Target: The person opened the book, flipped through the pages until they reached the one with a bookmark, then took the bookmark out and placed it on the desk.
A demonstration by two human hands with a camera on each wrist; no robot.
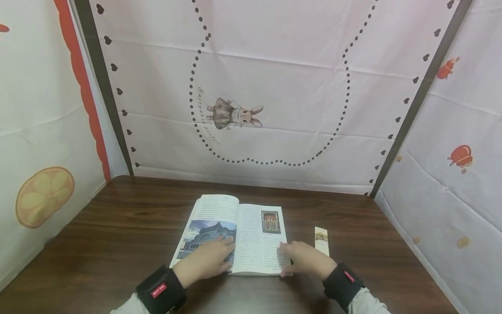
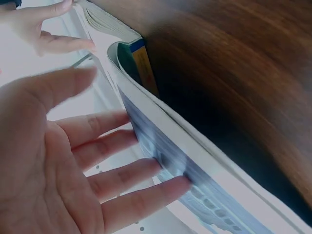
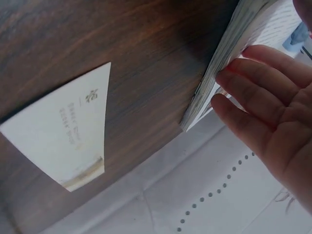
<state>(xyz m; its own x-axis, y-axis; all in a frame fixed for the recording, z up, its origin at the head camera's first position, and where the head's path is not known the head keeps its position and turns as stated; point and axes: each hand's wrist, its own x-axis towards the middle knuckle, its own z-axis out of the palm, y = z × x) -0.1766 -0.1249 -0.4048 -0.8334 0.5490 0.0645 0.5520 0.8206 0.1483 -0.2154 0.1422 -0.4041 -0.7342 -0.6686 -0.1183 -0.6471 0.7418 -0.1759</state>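
Observation:
An open book (image 1: 256,257) lies on the dark wooden table, a building photo on its left page and a smaller doorway picture on its right. My left hand (image 1: 208,258) rests on the left page near the spine; in the left wrist view its fingertips (image 2: 181,184) touch the photo, fingers extended. At the book's right edge is my right hand (image 1: 306,259), its fingers fairly straight against the page border, as the right wrist view shows too. Just beyond that hand lies a bookmark (image 1: 321,239), a pale card with a small printed picture, partly covered by it.
The brown table (image 1: 129,235) reaches back to a pale cloth wall (image 1: 294,109) with a rabbit print. Similar printed cloths (image 1: 451,174) close off both sides. Black bands (image 1: 161,288) circle both wrists.

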